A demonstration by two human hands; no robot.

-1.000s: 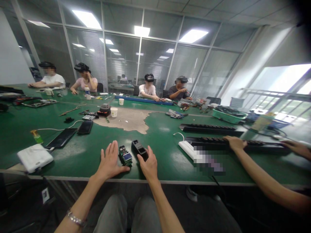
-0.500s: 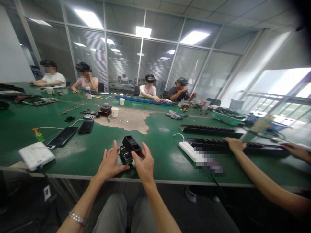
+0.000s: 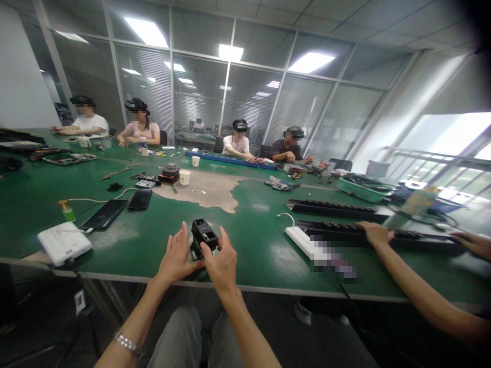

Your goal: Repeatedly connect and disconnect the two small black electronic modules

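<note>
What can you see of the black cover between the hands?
The black cover is boxy, plastic by its look, with rectangular openings in its upward-facing side. It points away from the person, over a dark, mostly hidden part above the green table; whether the two are joined cannot be told. The right hand grips its near end; the left hand is open beside it, contact unclear.

Between the right hand [image 3: 222, 261] and the power strip [image 3: 301, 240], a lane is left on the table [image 3: 253, 266]. Passage is blocked leftward by a white box [image 3: 64, 243] and phone [image 3: 104, 214], rightward by the strip and a co-worker's arm [image 3: 406, 271].
</note>
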